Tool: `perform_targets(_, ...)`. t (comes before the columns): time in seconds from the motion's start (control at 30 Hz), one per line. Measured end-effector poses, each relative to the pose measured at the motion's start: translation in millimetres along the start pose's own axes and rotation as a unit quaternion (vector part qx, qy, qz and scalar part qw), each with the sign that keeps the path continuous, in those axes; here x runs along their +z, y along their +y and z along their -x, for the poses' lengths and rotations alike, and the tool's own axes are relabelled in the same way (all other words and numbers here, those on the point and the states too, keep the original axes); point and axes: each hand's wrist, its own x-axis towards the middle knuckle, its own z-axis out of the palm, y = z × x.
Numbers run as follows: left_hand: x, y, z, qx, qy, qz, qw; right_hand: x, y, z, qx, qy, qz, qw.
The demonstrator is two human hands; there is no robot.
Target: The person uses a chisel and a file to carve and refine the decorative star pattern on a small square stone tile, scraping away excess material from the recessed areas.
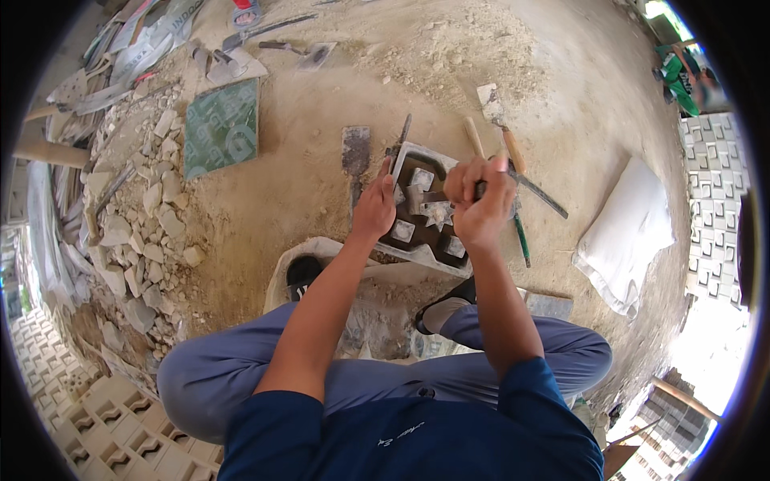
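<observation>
A pale, carved block [417, 150] with square bosses and a star-shaped centre sits in front of me, its recesses dark brown. My left hand [374, 208] grips the block's left edge, fingers along the rim. Over the block's right side, my right hand [481, 200] is closed round the handle of a hammer [415, 200]. The hammer's head lies above the recesses near the star, and part of its handle is hidden by my fingers. A dark, narrow metal tool [403, 135] lies by the block's upper left corner, just past my left fingertips.
A flat-bladed scraper [356, 148] lies left of the block. Wooden-handled tools [514, 152] and a green rod [522, 242] lie to its right. Broken stones [152, 216] and a green board [222, 127] are further left; a white sack [630, 236] is at right.
</observation>
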Motion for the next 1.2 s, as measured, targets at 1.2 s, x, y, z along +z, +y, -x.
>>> perform_targets(1.2,5,-25,-4,-0.009,-0.014,0.176,0.984,32,24,34,-0.153,0.069,-0.014,0.986)
